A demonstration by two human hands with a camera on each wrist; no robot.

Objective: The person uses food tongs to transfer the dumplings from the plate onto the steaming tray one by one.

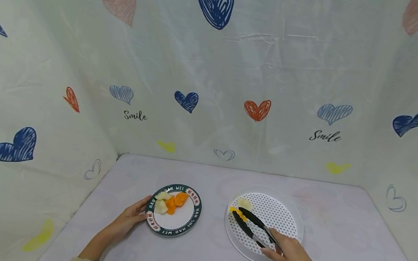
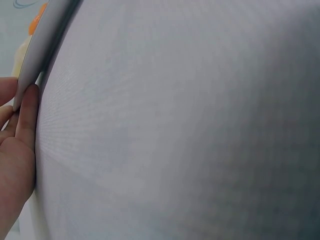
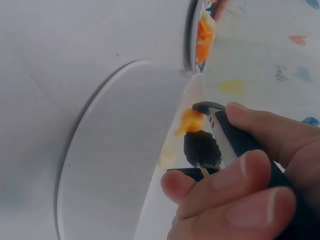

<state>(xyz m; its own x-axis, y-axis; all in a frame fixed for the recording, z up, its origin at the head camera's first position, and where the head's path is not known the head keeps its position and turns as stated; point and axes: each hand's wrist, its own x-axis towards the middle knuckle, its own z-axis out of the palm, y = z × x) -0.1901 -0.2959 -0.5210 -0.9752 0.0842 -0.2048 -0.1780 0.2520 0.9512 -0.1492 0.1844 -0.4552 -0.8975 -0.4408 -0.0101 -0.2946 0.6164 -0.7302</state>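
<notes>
My left hand [image 1: 125,222] pinches the left rim of a round plate [image 1: 179,224] with a green patterned border; in the left wrist view, the thumb lies above the rim and fingers below. Several pale-yellow pieces [image 1: 161,206] and orange pieces [image 1: 181,199] of food lie on the plate. In my right hand [image 1: 293,255] is a pair of black-tipped tongs [image 1: 252,217], held over a round white perforated tray [image 1: 281,214]. Between or just beneath the tong tips lies a yellow-orange piece [image 3: 191,122]. Beside it on the tray is a pale-yellow piece [image 1: 244,203].
Plate and tray stand side by side on a pale table [image 1: 203,254], with a gap between them. A whitish curtain [image 1: 233,71] printed with hearts and "Smile" encloses the back and sides of the table.
</notes>
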